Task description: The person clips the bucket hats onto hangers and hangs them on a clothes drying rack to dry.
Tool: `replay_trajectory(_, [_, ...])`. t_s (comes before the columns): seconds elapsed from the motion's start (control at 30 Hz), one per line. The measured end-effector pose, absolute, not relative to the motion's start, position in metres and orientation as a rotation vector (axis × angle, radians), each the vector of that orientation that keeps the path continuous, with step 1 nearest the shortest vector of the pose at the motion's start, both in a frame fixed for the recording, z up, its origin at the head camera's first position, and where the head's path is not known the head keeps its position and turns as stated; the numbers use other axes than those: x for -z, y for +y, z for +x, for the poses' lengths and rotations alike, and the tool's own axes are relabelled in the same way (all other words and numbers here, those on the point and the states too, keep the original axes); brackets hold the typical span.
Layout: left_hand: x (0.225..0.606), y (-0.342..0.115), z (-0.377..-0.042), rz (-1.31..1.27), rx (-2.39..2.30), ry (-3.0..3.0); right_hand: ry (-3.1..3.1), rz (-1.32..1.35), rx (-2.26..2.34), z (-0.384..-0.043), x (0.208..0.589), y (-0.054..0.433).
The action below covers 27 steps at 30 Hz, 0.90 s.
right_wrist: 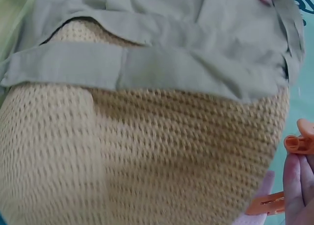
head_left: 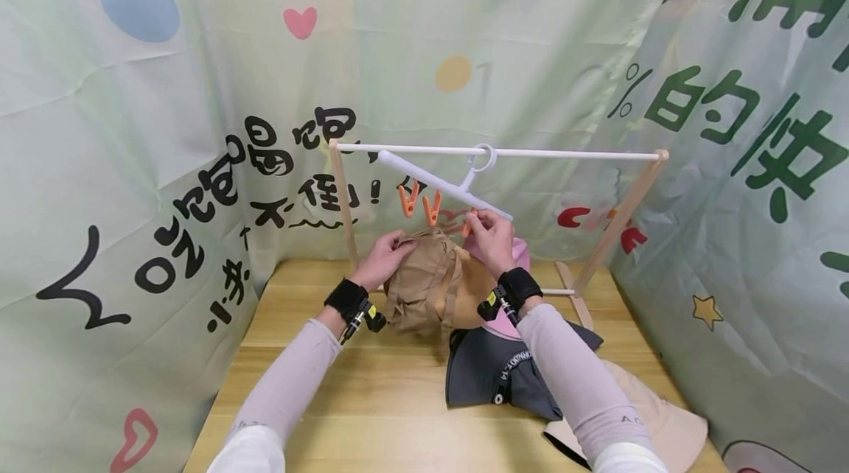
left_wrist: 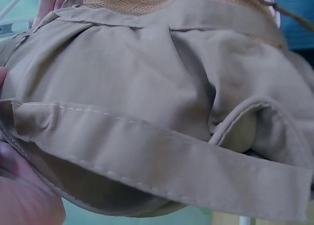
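Near edge of the light wooden worktop [head_left: 371, 414]: both forearms in pale sleeves reach forward, each wrist wearing a black strap.

Near right corner: a beige brimmed cloth hat [head_left: 663, 421] lies flat, partly under the right sleeve. Just beyond it, touching, a dark grey cap with a strap and printed lettering [head_left: 487, 377], also flat on the worktop. A pink cloth item [head_left: 504, 322] shows between the grey cap and the right wrist; what it is cannot be told.

Mid worktop, lifted off the surface: a tan cloth hat with a mesh panel and stitched brim [head_left: 431, 285], held up between the two hands. Left hand [head_left: 385, 256] grips the hat's left upper edge, fingers curled over the cloth; in the left wrist view the brim [left_wrist: 162, 161] fills the frame with the fingers at its left edge. Right hand [head_left: 491, 233] is raised at the hat's right upper edge, fingertips pinching an orange plastic clip [right_wrist: 299, 144] at the hat's rim; the right wrist view shows the mesh [right_wrist: 147, 156] close up and the clip beside the fingers.

Far edge: a small wooden drying rack with a white top rail [head_left: 564, 155] stands across the worktop. A white plastic hanger bar [head_left: 441, 186] hooks over the rail, tilted down to the right. Two more orange clips [head_left: 419, 204] hang from it, just above the tan hat.

Behind: pale green printed fabric backdrop [head_left: 199, 90].
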<state>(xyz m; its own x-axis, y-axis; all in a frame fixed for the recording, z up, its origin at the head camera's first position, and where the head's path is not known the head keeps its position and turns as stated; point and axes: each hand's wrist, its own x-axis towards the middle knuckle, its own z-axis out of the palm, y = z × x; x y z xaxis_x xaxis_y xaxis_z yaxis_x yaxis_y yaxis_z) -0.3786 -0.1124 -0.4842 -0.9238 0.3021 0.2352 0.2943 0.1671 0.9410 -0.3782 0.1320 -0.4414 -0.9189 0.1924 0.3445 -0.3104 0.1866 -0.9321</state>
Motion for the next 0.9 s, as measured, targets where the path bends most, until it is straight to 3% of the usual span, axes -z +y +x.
replay_trajectory(0.53, [0.491, -0.089, -0.388, 0.72, -1.968, 2.279, -1.994, 0.076, -2.112, -0.374, 0.438, 0.124])
replay_trajectory(0.9, [0.497, -0.077, -0.391, 0.711, -1.946, 2.341, -2.042, 0.081, -2.064, -0.373, 0.437, 0.127])
